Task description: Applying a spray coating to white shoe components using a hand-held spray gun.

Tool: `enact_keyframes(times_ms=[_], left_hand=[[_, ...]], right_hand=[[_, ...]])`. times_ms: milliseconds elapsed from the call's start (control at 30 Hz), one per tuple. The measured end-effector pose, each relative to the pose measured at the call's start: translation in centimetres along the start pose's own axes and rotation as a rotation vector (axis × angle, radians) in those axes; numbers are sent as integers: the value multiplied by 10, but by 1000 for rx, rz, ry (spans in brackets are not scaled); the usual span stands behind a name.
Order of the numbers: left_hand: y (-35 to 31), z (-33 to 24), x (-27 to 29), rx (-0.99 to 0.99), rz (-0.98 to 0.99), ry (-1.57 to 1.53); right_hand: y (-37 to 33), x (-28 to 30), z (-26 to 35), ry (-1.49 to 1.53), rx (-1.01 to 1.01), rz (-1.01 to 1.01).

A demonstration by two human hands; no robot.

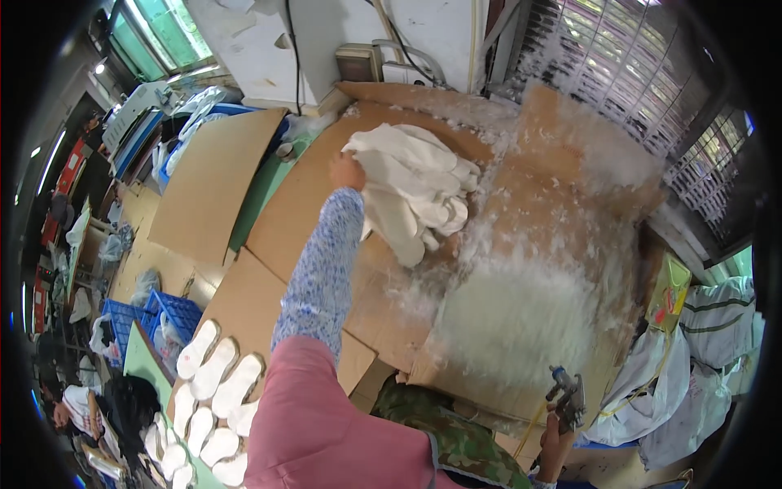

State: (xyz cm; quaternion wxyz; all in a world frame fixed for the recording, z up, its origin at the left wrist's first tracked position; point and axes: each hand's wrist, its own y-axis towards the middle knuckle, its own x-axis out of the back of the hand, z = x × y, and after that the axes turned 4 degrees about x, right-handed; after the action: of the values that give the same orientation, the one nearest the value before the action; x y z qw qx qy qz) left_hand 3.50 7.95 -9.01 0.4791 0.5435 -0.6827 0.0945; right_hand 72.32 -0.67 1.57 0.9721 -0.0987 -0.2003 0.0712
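Observation:
My left hand reaches far forward, its fingers closed at the left edge of a heap of white insoles. The insoles overlap loosely on brown cardboard, and some stick out toward me. A patterned blue sleeve cover and a pink sleeve clothe that arm. Down at the right, my right hand is wrapped round the handle of a metal spray gun, apart from the heap. A thin yellow hose runs beside this hand.
More white insoles lie in rows on a green board at lower left. Whitish stringy residue coats the cardboard at right. A window grille stands behind it. White sacks sit at right, blue crates at left.

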Motion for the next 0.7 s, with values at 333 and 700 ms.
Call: enact_keyframes(times_ms=[333, 700], left_hand=[[123, 38, -51, 365, 315, 90], [145, -60, -39, -113, 178, -17]], right_hand=[[-9, -23, 26, -120, 16, -47], [-21, -18, -16, -105, -59, -148]])
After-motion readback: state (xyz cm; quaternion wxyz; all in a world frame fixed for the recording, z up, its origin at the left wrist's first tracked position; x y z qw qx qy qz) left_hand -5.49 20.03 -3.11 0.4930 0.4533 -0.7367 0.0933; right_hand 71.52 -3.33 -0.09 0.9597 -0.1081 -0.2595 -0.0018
